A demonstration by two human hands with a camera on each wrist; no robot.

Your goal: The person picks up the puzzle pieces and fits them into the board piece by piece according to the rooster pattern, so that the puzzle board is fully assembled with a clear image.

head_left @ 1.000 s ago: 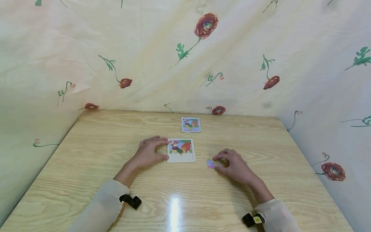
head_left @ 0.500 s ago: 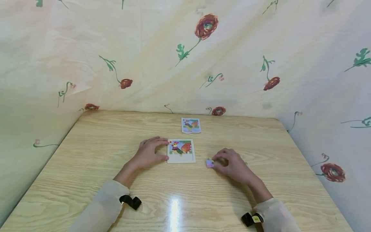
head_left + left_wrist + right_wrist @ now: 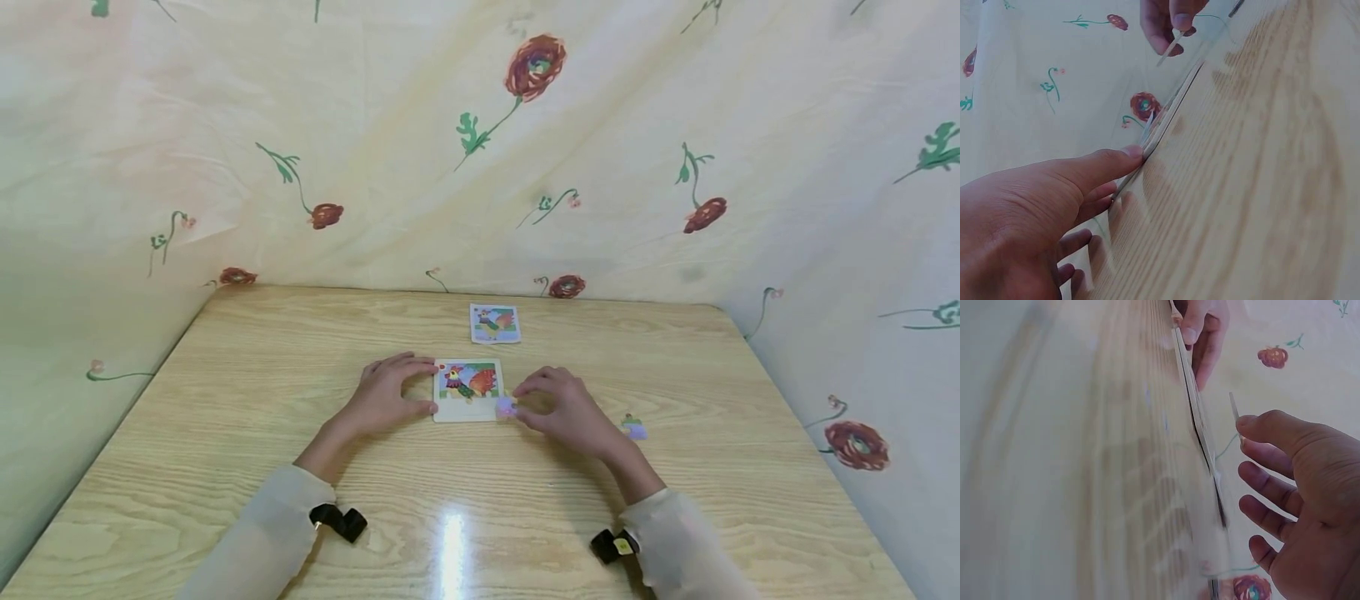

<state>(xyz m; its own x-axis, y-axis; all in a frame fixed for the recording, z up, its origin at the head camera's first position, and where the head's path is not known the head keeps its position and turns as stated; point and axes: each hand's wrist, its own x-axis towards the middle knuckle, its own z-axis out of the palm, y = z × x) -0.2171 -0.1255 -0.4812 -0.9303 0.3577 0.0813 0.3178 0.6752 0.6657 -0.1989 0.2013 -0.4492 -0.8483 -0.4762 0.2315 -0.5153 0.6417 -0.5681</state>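
A white-framed rooster puzzle point(image 3: 469, 410) lies on the table, its lower strip blank white. My left hand point(image 3: 385, 398) holds the frame's left edge between thumb and fingers; in the left wrist view the thumb of that hand point(image 3: 1054, 200) rests on the edge of the board point(image 3: 1163, 128). Between thumb and forefinger my right hand point(image 3: 566, 412) pinches a small purple and pink piece point(image 3: 505, 406) at the frame's lower right corner. The right wrist view has the piece point(image 3: 1234, 407) raised above the surface in the right hand point(image 3: 1297, 487).
Another piece point(image 3: 634, 427), green and purple, lies on the table to the right of my right hand. Behind the frame is a square rooster picture card point(image 3: 495, 324). Flowered cloth point(image 3: 390, 150) hangs along the back and sides of the wooden table point(image 3: 480, 517).
My right hand has moved left with the purple piece, from the table beside the frame to its lower right corner. The green and purple piece has come into view. My left hand has stayed in place.
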